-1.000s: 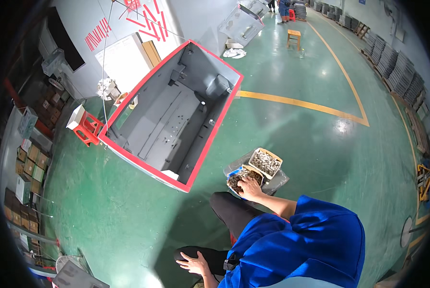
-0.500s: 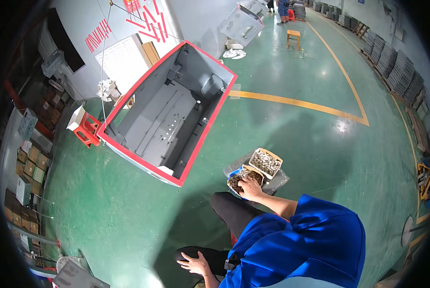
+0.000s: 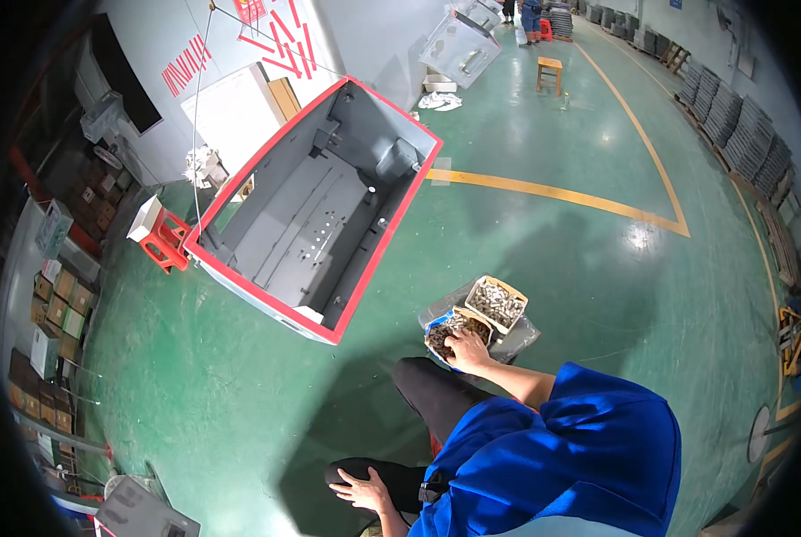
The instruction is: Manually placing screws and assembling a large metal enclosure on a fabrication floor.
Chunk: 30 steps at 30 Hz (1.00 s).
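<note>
Box of small metal parts [image 3: 438, 319] is parked just right of the red-rimmed housing [image 3: 383, 242], dug into by the nearer right hand [image 3: 468, 350] (half-curled, can't tell what's gripped), left hand [image 3: 363, 490] spread this side of the housing, empty-looking.

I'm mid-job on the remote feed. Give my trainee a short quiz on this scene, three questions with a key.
1. Multiple choice: which of the person's hands reaches into the blue-edged box of small parts? A) left; B) right; C) both.
2. Fill in: the open grey cabinet has a ____ rim.
3. True or false: the left hand is inside that cabinet.

Key: 1. B, the right hand. 2. Red. 3. False: it rests on a black-clad leg.
</note>
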{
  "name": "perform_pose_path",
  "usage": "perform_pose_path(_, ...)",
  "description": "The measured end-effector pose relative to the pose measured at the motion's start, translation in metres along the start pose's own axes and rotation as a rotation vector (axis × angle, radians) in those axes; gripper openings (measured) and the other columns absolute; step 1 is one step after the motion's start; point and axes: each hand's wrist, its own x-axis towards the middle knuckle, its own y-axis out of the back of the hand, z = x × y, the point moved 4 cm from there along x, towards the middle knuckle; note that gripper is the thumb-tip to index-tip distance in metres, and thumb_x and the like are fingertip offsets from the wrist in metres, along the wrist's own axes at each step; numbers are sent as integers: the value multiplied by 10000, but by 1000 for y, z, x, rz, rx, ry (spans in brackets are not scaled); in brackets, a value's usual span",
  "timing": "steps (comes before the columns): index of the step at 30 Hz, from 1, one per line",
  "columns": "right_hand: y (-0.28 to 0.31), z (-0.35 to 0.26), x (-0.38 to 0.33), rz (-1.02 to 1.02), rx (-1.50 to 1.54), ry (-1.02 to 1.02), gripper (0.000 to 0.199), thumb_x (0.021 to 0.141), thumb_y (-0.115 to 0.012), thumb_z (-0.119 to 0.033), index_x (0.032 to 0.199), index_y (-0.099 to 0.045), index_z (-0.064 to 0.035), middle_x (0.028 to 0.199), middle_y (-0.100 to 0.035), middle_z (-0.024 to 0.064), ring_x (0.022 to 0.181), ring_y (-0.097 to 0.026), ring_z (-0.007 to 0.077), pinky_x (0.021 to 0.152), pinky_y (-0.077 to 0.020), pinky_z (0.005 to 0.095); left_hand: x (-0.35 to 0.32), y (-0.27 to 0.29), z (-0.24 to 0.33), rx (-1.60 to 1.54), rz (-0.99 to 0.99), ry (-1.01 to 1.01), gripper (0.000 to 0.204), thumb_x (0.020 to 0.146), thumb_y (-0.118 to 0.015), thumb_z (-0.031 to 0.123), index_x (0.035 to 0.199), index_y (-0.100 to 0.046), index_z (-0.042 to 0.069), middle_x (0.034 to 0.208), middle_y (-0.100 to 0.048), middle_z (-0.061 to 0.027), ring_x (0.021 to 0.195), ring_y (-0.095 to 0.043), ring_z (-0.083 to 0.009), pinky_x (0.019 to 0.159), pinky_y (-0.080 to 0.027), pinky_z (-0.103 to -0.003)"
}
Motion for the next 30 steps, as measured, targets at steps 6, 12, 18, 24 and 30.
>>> perform_pose_path(6,6,-6,1,-13,9,-4,320,694,-703,-252,961,-592,-113,1066,-553,107,1088,-504,289,938,-401,455,0,11,0,-11,1,1,837,708,-750,339,1412,-314,214,1495,-152,-237,1311,-284,-463,902,-448,-588)
perform_pose_path(12,11,-9,2,9,27,1,324,687,-712,-249,952,-590,-106,1036,-569,104,1070,-518,286,930,-408,443,2,18,0,-5,2,7,840,702,-755,335,1410,-318,219,1493,-161,-239,1319,-275,-462,902,-448,-584)
perform_pose_path(18,18,-17,3,-54,24,-20,331,716,-699,-269,977,-585,-99,1060,-565,110,1118,-495,288,956,-389,448,4,28,-1,-2,3,8,839,703,-754,337,1410,-318,223,1498,-155,-233,1316,-283,-459,900,-451,-584)
perform_pose_path(24,23,-21,3,-35,35,-19,324,716,-695,-263,975,-583,-104,1057,-563,103,1114,-497,279,960,-386,445,7,34,-2,29,14,0,837,709,-750,350,1412,-314,219,1499,-154,-228,1308,-300,-453,891,-463,-574)
perform_pose_path(30,24,-25,5,-58,44,-23,333,719,-699,-263,987,-578,-109,1056,-564,104,1117,-497,277,960,-386,446,8,36,-5,35,5,3,858,721,-737,403,1426,-277,236,1493,-159,-238,1306,-300,-468,909,-447,-596)
